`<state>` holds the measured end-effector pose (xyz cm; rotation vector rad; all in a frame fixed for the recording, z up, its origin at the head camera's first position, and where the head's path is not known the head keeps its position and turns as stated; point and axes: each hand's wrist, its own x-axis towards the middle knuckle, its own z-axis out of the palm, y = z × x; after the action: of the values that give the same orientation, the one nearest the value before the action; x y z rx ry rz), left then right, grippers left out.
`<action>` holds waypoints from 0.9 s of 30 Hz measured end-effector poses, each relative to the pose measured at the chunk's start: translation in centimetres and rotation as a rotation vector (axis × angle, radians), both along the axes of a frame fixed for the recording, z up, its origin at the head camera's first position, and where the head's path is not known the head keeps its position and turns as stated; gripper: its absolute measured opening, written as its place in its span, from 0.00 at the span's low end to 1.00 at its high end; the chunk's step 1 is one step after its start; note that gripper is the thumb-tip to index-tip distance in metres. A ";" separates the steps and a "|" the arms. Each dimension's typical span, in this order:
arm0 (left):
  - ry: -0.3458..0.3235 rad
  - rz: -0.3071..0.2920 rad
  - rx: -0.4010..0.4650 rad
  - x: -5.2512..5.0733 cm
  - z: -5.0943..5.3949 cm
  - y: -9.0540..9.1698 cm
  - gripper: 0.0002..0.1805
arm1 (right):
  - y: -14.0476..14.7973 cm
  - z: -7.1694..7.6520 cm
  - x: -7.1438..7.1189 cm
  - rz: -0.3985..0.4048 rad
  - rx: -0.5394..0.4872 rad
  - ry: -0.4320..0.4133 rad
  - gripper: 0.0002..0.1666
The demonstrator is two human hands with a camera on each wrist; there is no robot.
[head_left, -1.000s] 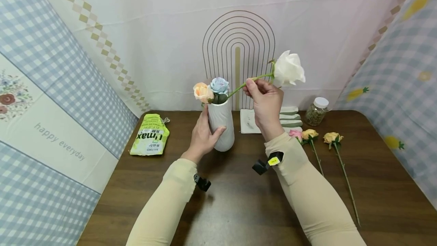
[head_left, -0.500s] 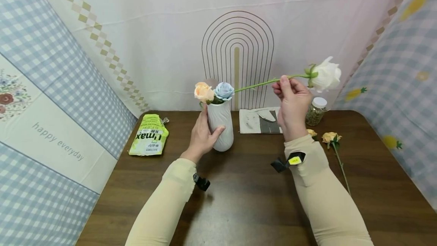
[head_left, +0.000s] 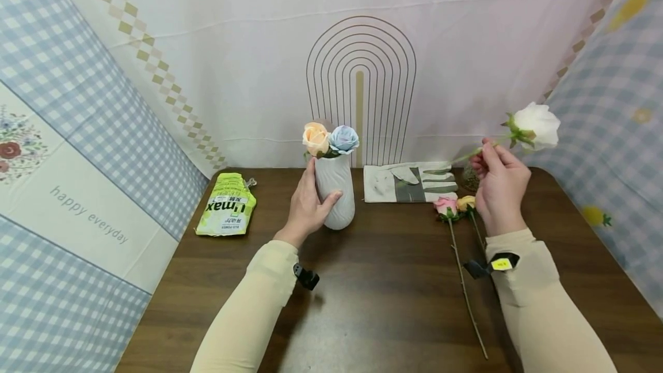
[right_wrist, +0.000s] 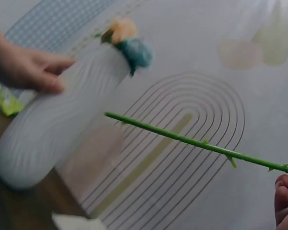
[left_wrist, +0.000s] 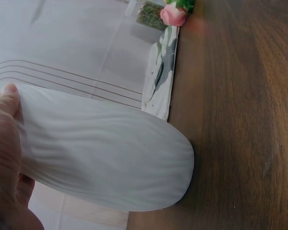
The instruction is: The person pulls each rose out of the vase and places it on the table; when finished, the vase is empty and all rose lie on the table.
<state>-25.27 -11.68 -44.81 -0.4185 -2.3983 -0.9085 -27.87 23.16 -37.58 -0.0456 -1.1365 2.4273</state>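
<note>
While the left grip (head_left: 307, 203) is curling round the white vase (head_left: 343, 200) on the table (head_left: 383, 298), the right grip (head_left: 501, 189) is pinching the white rose (head_left: 536, 125) by its green stem (right_wrist: 182, 138), close below the bloom. The stem's free end is pointing toward the vase, clear of its mouth. Just above the left grip, a peach rose (head_left: 316, 139) and a blue rose (head_left: 344, 140) are rising from the vase. Left of that grip, a yellow-green packet (head_left: 226, 206) is showing large upside-down letters resembling "U'max"; its smaller print is defying reading. Farther left, a cloth (head_left: 89, 214) is displaying "happy everyday". Below the right grip, a yellow label (head_left: 500, 264) is marking the wrist camera (head_left: 476, 269), its writing too small to read. Left of the right grip, a pink rose (head_left: 446, 206) and a yellow rose (head_left: 466, 202) are lying near a glove (head_left: 409, 183), and a partly hidden jar (head_left: 469, 179) is standing behind.
</note>
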 end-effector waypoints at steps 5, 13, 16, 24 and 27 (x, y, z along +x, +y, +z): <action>-0.010 -0.001 0.001 0.0 0.2 0.1 0.51 | 1.2 -3.0 1.3 0.055 0.185 -0.130 0.09; -0.019 -0.003 0.010 0.1 0.2 0.0 0.51 | 0.4 -7.9 4.1 0.134 0.765 -0.257 0.20; -0.023 -0.006 0.012 0.1 0.2 0.0 0.51 | 0.0 -9.3 5.5 0.186 0.958 -0.281 0.22; -0.049 0.007 0.005 0.1 0.2 0.0 0.51 | -0.3 -11.7 7.4 0.473 0.942 -0.415 0.29; -0.049 0.006 0.002 0.2 0.3 0.1 0.52 | -0.2 -12.2 7.6 0.511 0.904 -0.460 0.30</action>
<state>-25.11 -11.61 -44.53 -0.3928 -2.4414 -0.9279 -20.27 22.99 -49.79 -0.0276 -2.6236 2.0806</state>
